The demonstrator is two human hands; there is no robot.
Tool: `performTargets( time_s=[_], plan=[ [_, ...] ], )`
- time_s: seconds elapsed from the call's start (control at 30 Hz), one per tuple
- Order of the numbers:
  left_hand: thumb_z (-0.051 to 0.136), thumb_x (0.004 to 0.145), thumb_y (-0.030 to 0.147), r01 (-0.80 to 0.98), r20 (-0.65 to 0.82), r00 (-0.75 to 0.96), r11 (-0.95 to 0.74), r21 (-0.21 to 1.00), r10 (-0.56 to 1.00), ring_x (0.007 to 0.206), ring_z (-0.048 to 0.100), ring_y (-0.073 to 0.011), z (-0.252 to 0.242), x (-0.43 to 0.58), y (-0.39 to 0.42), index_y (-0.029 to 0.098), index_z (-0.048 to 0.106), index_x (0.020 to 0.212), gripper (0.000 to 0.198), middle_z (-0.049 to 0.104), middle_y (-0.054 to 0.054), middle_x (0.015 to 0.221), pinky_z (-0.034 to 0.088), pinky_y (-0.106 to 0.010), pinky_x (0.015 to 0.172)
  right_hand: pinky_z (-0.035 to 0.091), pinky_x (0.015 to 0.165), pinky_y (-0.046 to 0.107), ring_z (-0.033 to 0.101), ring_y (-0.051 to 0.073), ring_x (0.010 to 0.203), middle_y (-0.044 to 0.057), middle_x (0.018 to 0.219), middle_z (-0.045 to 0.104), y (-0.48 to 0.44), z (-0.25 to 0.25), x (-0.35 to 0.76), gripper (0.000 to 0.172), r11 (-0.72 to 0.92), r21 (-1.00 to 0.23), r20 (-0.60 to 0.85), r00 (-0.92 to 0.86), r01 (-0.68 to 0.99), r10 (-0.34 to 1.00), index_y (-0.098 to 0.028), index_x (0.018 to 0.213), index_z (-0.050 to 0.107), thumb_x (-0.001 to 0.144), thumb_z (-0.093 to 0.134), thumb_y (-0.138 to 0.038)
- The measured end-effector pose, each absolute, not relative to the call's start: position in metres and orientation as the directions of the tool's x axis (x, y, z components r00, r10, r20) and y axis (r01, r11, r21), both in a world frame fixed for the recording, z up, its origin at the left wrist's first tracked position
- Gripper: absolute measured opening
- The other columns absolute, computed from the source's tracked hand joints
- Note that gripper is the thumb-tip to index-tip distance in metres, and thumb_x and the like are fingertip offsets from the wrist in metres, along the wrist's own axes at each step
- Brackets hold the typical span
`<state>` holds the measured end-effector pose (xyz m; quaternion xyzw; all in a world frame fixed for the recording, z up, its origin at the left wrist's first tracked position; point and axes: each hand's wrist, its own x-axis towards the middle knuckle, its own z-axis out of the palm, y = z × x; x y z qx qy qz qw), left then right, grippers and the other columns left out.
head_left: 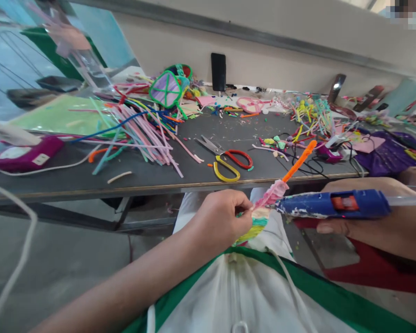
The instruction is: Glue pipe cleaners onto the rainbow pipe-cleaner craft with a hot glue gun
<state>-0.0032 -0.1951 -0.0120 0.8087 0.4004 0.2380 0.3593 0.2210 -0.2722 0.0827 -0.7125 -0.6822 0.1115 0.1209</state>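
Low in front of my body, my left hand [225,215] pinches a small craft piece [254,229] with yellow, teal and pink bands. From its top a pink strip [275,192] and an orange pipe cleaner [300,162] stick up to the right. My right hand [374,226] is wrapped round a blue glue gun [319,205], whose nozzle points left and meets the piece near the pink strip. A clear glue stick [409,200] comes out of the gun's back end. Whether the nozzle touches the piece or stops just short, I cannot tell.
Scissors [225,159] with red and yellow handles lie open near the edge of the grey table [152,185]. Pink pipe cleaners [149,134] are heaped at left, a purple device [27,155] beyond. A phone [218,71] leans on the back panel. A white cable [24,249] hangs left.
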Motion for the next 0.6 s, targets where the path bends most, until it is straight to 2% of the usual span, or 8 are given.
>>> performTargets(
  time_s=[0.1, 0.23, 0.33, 0.43, 0.6],
  plan=[
    [0.057, 0.069, 0.017, 0.493, 0.112, 0.584, -0.461, 0.738, 0.804, 0.061, 0.057, -0.0142, -0.009, 0.001, -0.197, 0.017, 0.069, 0.065, 0.013, 0.066, -0.001, 0.063, 0.037, -0.022, 0.056, 0.043, 0.046, 0.027, 0.058, 0.016, 0.049, -0.003, 0.054, 0.063, -0.273, 0.093, 0.222, 0.026, 0.061, -0.266, -0.101, -0.091, 0.962, 0.991, -0.026, 0.059, 0.059, 0.068, 0.068, -0.048],
    [0.058, 0.068, 0.017, 0.502, 0.099, 0.631, -0.502, 0.705, 0.769, 0.06, 0.057, -0.014, -0.006, 0.005, -0.2, 0.016, 0.071, 0.068, 0.013, 0.067, -0.002, 0.066, 0.038, -0.024, 0.06, 0.042, 0.05, 0.028, 0.058, 0.016, 0.052, -0.003, 0.057, 0.064, -0.275, 0.096, 0.23, 0.022, 0.119, -0.162, -0.08, -0.133, 0.98, 0.988, -0.027, 0.063, 0.059, 0.069, 0.071, -0.044],
    [0.058, 0.069, 0.016, 0.497, 0.107, 0.649, -0.526, 0.691, 0.754, 0.062, 0.057, -0.0143, -0.007, 0.006, -0.2, 0.016, 0.07, 0.069, 0.013, 0.067, -0.003, 0.067, 0.04, -0.024, 0.063, 0.042, 0.051, 0.027, 0.059, 0.016, 0.054, -0.002, 0.065, 0.068, -0.274, 0.095, 0.235, 0.018, 0.07, -0.176, -0.072, -0.084, 0.982, 0.994, -0.029, 0.071, 0.064, 0.068, 0.073, -0.044],
    [0.057, 0.069, 0.015, 0.503, 0.093, 0.653, -0.523, 0.688, 0.751, 0.061, 0.057, -0.014, -0.007, 0.008, -0.201, 0.016, 0.07, 0.068, 0.013, 0.067, -0.003, 0.067, 0.04, -0.024, 0.063, 0.043, 0.053, 0.027, 0.06, 0.017, 0.056, -0.001, 0.067, 0.069, -0.271, 0.094, 0.234, 0.017, 0.017, -0.204, -0.101, -0.039, 0.979, 0.994, -0.028, 0.07, 0.067, 0.065, 0.073, -0.043],
    [0.057, 0.07, 0.017, 0.528, 0.083, 0.65, -0.527, 0.666, 0.755, 0.057, 0.055, -0.0132, -0.005, 0.011, -0.203, 0.016, 0.07, 0.068, 0.012, 0.066, -0.003, 0.065, 0.036, -0.023, 0.056, 0.047, 0.055, 0.03, 0.06, 0.02, 0.056, 0.002, 0.07, 0.07, -0.269, 0.095, 0.227, 0.027, -0.061, -0.234, -0.153, 0.025, 0.97, 0.988, -0.028, 0.077, 0.071, 0.061, 0.071, -0.049]
  ],
)
